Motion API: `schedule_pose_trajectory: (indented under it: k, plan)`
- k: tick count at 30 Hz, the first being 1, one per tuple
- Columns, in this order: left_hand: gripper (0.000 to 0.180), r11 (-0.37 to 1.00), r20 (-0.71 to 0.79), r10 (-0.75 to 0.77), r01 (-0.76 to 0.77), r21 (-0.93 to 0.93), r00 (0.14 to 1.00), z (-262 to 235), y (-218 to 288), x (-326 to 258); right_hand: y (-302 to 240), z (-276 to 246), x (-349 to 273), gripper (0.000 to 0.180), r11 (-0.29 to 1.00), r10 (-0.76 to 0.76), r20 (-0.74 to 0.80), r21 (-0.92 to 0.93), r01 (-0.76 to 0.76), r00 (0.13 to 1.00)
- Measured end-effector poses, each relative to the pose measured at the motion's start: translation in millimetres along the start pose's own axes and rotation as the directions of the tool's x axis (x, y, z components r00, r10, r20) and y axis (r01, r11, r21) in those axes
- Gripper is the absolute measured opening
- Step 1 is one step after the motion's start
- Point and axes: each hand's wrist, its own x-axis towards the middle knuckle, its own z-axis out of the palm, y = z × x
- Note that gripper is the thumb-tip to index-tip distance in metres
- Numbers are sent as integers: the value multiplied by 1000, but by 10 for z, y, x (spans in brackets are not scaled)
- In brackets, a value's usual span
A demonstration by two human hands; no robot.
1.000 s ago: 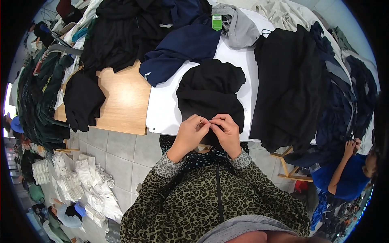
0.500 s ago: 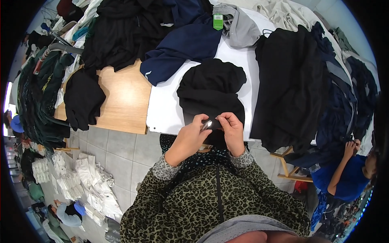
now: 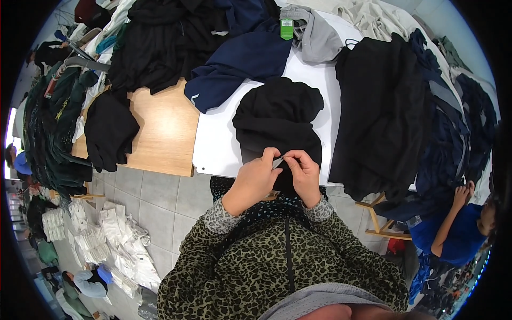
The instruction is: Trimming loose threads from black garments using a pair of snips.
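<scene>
As left hand grips grey tool, right hand pinching.

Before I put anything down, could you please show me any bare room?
Bare wood lies between the left black garment and the white board; its near-left corner beside the middle black garment is bare too. Navy cloth and a black pile crowd the far side.

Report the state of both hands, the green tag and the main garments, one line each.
Left hand: closed on a small metallic object
Right hand: pinching, contents unclear
Middle black garment: bunched up
Navy garment: crumpled
Grey garment: crumpled
Green tag: facing up
Right black garment: laid lengthwise, near end overhanging
Left black garment: crumpled
</scene>
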Motion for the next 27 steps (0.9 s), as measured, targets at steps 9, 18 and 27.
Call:
schedule_pose_trajectory:
  k: [9,18,27]
  plan:
    - [35,1000,11,-17,17,-3,1000,2,-9,-5,-28,6,-5,7,991,-98,13,-94,99,995]
    - [43,957,-80,-173,149,-249,982,-46,7,-38,19,-17,-5,17,987,51,-106,155,-34,993]
    - [43,982,-489,191,-172,84,851,515,-304,-107,-94,29,-31,22,856,289,-50,461,-235,956]
